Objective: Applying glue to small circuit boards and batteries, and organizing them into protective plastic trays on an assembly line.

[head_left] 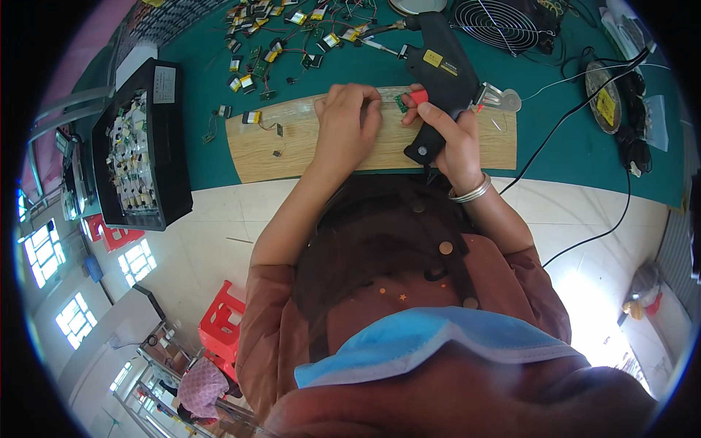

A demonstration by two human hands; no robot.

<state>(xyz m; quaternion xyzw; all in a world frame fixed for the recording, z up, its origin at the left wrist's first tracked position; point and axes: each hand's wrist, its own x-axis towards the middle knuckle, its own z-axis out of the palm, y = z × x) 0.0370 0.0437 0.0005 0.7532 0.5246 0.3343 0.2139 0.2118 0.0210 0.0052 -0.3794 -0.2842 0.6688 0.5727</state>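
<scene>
My right hand point(456, 142) is wrapped round the handle of a black soldering gun point(438, 62) with a red trigger point(418, 96). Its metal tip point(376, 45) points to the far left. Beside the trigger and my right fingertips shows a small green circuit board point(401, 104); I cannot tell whether they touch it. My left hand point(349, 120) rests over a wood-grain board point(292, 150), fingers curled in. Whatever those fingers may hold is hidden. Left of this hand, a small battery point(252, 117) is wired to a tiny circuit board point(280, 130).
Several wired batteries point(274, 51) lie heaped on the green mat point(201, 69). A black bin point(164, 146) of small parts stands left. A fan guard point(496, 25), a round dish point(602, 95) and a black cable point(544, 139) are at right. Red stools point(219, 321) stand behind, near another person point(203, 387).
</scene>
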